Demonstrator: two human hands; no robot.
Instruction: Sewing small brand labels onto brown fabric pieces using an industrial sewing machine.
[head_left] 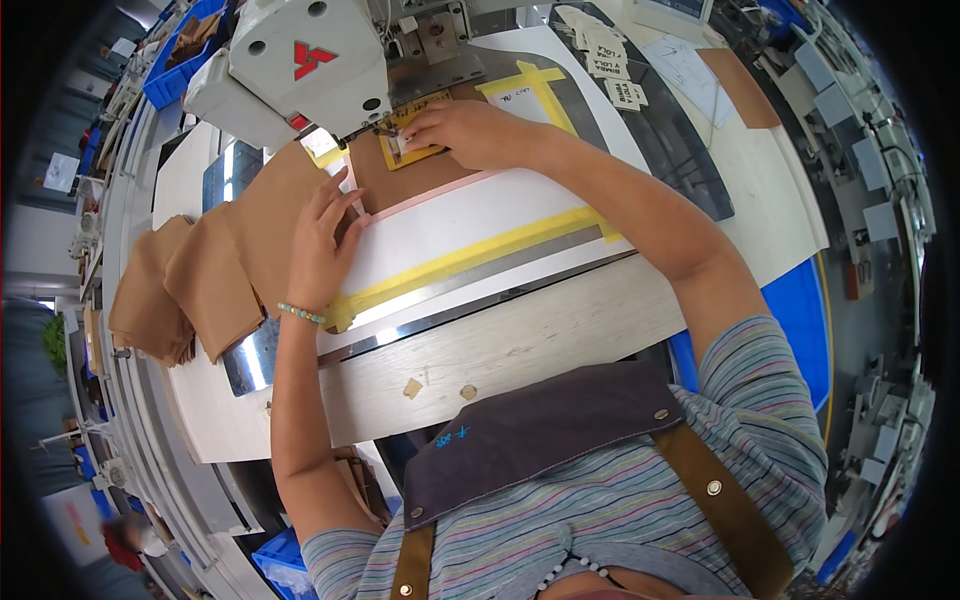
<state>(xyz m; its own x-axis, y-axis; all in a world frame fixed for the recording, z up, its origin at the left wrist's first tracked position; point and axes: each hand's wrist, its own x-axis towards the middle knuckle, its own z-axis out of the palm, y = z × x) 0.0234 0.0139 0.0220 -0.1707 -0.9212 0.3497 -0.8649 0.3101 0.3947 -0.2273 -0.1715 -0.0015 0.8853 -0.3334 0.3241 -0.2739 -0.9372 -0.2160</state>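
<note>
1. Brown sheets (215, 280) lie piled, lower layers hidden.
2. The left hand (325, 240), fingers loosely spread, rests by the brown panel (380, 192).
3. That panel lies beneath the sewing machine (310, 75), far side covered.
4. The right hand (475, 137) curls over a yellow frame (420, 158); its grip is unclear.

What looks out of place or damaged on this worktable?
Two small tan patches mark the pale tabletop near its front edge, breaking up its surface; I can't tell whether they're scraps or worn spots. The brown sheets at left lie unevenly fanned.
</note>
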